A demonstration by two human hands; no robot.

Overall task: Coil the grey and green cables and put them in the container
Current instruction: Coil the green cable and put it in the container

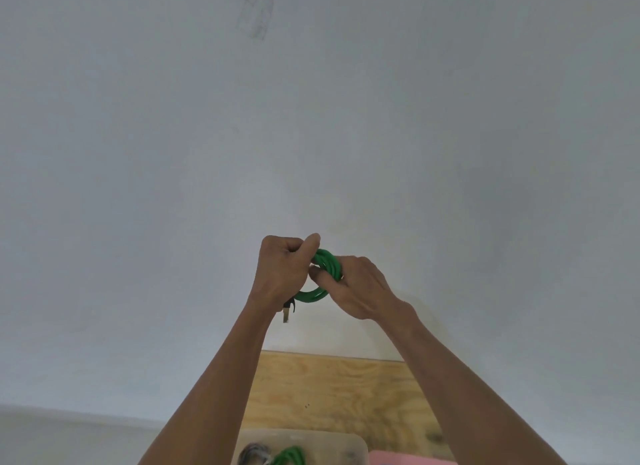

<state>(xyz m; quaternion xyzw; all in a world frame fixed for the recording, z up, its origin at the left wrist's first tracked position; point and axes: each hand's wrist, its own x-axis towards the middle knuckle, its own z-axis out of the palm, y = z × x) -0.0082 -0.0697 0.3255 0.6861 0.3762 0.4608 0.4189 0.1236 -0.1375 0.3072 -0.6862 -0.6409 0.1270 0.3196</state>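
Observation:
A green cable (323,267) is wound into a small coil and held up in front of a white wall. My left hand (282,270) grips the coil's left side with thumb and fingers closed around it. My right hand (353,288) holds the coil's right side, its fingers curled over the loops. The cable's plug end (286,312) hangs down below my left hand. At the bottom edge stands a clear container (349,445); inside it lie a grey cable (254,454) and another green cable (291,456), both cut off by the frame.
A plywood table top (332,392) lies below my arms against the white wall (311,118). A pink object (408,457) sits right of the container at the bottom edge. A strip of tape (258,14) clings to the wall at the top.

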